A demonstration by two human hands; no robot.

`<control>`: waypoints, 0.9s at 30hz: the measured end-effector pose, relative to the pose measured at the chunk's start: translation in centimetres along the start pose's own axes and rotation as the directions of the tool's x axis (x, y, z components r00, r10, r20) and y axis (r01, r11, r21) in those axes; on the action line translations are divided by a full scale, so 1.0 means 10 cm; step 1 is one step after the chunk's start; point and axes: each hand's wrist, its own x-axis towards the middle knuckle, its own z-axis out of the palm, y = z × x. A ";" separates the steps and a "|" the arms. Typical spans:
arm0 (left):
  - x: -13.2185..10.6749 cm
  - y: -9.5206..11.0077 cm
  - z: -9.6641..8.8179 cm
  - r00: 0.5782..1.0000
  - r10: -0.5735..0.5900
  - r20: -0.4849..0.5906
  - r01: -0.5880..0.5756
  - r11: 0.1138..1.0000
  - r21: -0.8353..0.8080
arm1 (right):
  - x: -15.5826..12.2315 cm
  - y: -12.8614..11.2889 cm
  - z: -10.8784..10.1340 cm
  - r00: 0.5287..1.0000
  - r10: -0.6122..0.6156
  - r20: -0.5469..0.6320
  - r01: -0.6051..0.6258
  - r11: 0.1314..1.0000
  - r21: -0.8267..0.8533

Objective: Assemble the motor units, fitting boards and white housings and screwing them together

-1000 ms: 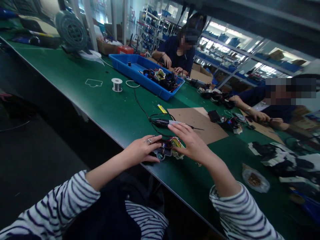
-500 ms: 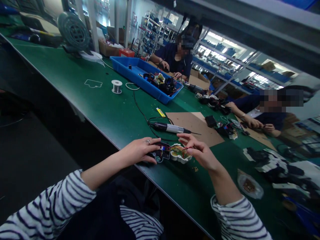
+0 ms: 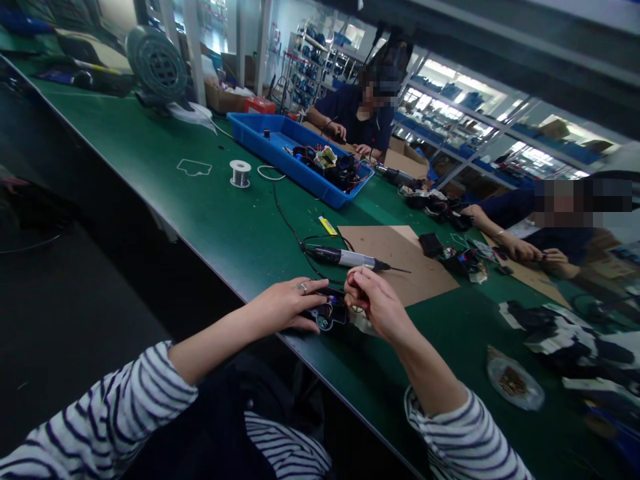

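My left hand (image 3: 290,305) lies flat, fingers together, on a small black electronic part (image 3: 330,315) at the near edge of the green table (image 3: 210,207); a ring shows on one finger. My right hand (image 3: 374,301) is closed in a pinch on thin red wires that run from that part. A white piece is mostly hidden under my right hand. Just beyond the hands lies a black and silver electric screwdriver (image 3: 345,257) with its cable, partly on a brown cardboard sheet (image 3: 400,257).
A blue tray (image 3: 280,143) with wired parts stands farther back, a solder spool (image 3: 241,173) to its left, a fan (image 3: 157,67) beyond. Two other people work across the table. A bag of small screws (image 3: 515,383) lies at the right, near black and white parts.
My right hand went from open fingers over the part to pinching the wires, then drew in toward my left hand. The white piece is now covered. My left hand stayed put.
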 end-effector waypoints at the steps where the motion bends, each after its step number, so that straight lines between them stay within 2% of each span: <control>1: 0.00 0.00 0.00 1.000 0.005 0.000 -0.005 1.000 -0.009 | 0.01 0.01 0.03 1.000 -0.007 0.004 0.007 0.998 -0.070; 4: 0.01 -0.01 0.01 0.999 0.023 -0.032 -0.023 0.999 -0.024 | 0.03 0.07 0.09 0.998 -0.044 0.053 0.060 0.936 -0.346; 7: 0.01 -0.02 0.03 0.996 0.025 -0.082 -0.027 0.999 -0.021 | 0.04 0.15 0.09 0.979 -0.169 0.111 0.201 0.764 -0.614; 9: 0.00 -0.02 0.05 0.995 0.017 -0.095 -0.021 0.999 -0.034 | 0.02 0.17 0.06 0.959 -0.246 0.138 0.269 0.647 -0.714; 10: 0.00 -0.02 0.05 0.995 0.015 -0.098 -0.019 0.999 -0.044 | 0.02 0.18 0.05 0.954 -0.262 0.147 0.282 0.616 -0.735; 16: -0.03 -0.04 0.10 0.992 -0.006 -0.124 -0.005 0.996 -0.086 | -0.04 0.20 0.03 0.966 -0.247 0.074 0.220 0.644 -0.733; 18: -0.03 -0.05 0.11 0.991 -0.013 -0.132 0.001 0.996 -0.091 | -0.05 0.21 0.03 0.950 -0.295 0.098 0.261 0.584 -0.769; 21: -0.04 -0.04 0.11 0.991 -0.039 -0.131 0.025 0.994 -0.106 | -0.04 0.22 0.03 0.902 -0.405 0.151 0.336 0.436 -0.835; 22: -0.04 -0.03 0.10 0.991 -0.044 -0.130 0.029 0.993 -0.112 | -0.03 0.21 0.04 0.896 -0.413 0.160 0.340 0.411 -0.846; 24: -0.04 -0.01 0.09 0.991 -0.035 -0.127 0.020 0.993 -0.113 | -0.02 0.21 0.05 0.910 -0.386 0.150 0.321 0.429 -0.844; 27: -0.04 0.00 0.09 0.992 -0.008 -0.127 -0.003 0.996 -0.087 | 0.00 0.18 0.05 0.942 -0.330 0.061 0.237 0.525 -0.818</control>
